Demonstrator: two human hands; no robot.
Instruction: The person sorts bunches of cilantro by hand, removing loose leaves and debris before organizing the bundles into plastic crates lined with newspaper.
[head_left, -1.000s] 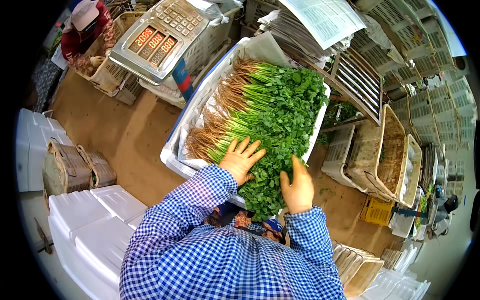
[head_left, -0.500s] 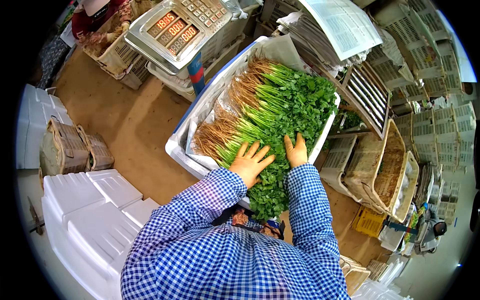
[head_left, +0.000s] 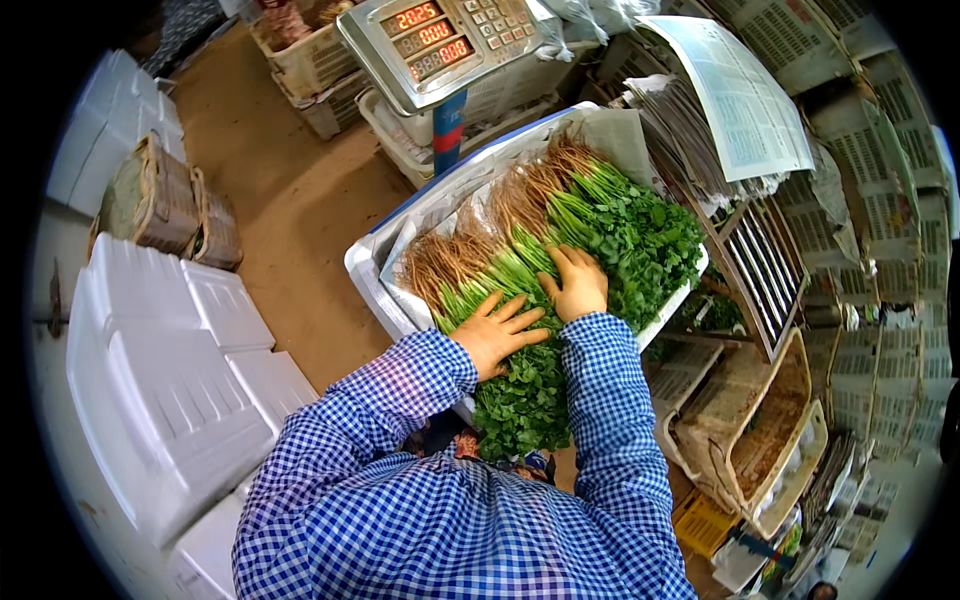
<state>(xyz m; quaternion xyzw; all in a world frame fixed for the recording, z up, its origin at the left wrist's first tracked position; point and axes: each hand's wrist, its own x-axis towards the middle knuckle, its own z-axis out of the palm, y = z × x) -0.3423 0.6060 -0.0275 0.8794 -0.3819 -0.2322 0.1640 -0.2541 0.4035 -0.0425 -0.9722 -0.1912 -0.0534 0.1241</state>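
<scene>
Rows of rooted coriander (head_left: 655, 225) fill a white foam box (head_left: 362, 268), brown roots toward the far left and green leaves toward the near right. My left hand (head_left: 500, 335), in a tan glove, lies on the near bunches where stems meet leaves, fingers spread. Beside it, my right hand (head_left: 578, 285), also gloved, presses on the middle of the greens with its fingers stretched out. Neither hand grips anything. Newspaper (head_left: 618, 138) lines the box, and clear plastic shows among the roots. Some leaves hang over the near edge by my body.
A digital scale display (head_left: 440, 45) stands on a blue and red post beyond the box. Stacked newspapers (head_left: 685, 135) and a slatted rack (head_left: 755, 265) are at the right, above dirty plastic crates (head_left: 745, 430). White foam boxes (head_left: 185, 370) stand at the left.
My right hand has moved left across the leaves, closer to the stems. My left hand stays on the near bunches. The view has shifted and the scale's figures have changed.
</scene>
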